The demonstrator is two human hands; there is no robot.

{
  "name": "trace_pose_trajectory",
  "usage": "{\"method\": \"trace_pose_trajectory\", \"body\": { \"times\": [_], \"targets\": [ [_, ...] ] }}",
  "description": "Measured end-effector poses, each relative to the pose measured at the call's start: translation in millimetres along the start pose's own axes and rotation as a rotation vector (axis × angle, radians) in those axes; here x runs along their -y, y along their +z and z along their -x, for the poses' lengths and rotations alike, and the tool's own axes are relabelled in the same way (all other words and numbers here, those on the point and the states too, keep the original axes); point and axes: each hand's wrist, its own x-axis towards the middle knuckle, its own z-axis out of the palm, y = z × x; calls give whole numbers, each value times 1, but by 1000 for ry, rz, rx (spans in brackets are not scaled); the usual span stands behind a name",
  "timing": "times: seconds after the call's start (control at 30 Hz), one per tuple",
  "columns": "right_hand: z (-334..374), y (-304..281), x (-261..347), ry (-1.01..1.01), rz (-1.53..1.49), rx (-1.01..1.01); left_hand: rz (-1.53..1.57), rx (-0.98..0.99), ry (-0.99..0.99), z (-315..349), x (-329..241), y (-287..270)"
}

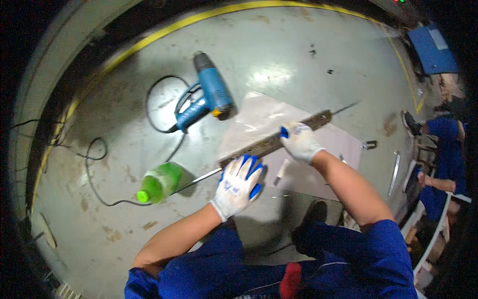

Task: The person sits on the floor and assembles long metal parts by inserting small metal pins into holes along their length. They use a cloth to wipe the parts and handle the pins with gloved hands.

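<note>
A brownish, worn metal bar (264,145) lies slantwise across a pale sheet (326,162) on the floor. A thin metal rod (205,176) runs along the same line and sticks out past both ends of the bar. My right hand (301,142), in a white glove with blue fingertips, is closed over the bar right of its middle. My left hand (236,188), gloved alike, lies with fingers stretched out at the bar's near left end, over the rod; what is under its palm is hidden.
A blue heat gun (214,89) with a black cord lies beyond the sheet. A green bottle (160,183) rests on its side at left. A marker (282,172) and a metal clip (369,145) lie near the sheet's edges. Another person (445,154) is at far right.
</note>
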Motion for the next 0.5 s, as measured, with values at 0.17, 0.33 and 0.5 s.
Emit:
{"method": "trace_pose_trajectory", "body": {
  "times": [0.17,0.33,0.5],
  "targets": [
    [7,6,-5,-31,-22,-127,-2,-120,-223,-74,35,-39],
    [4,30,-26,-126,-61,-223,-296,-180,-330,-166,133,-96],
    [12,15,-20,58,-191,-72,-404,-64,-911,-217,280,-128]
  ]
}}
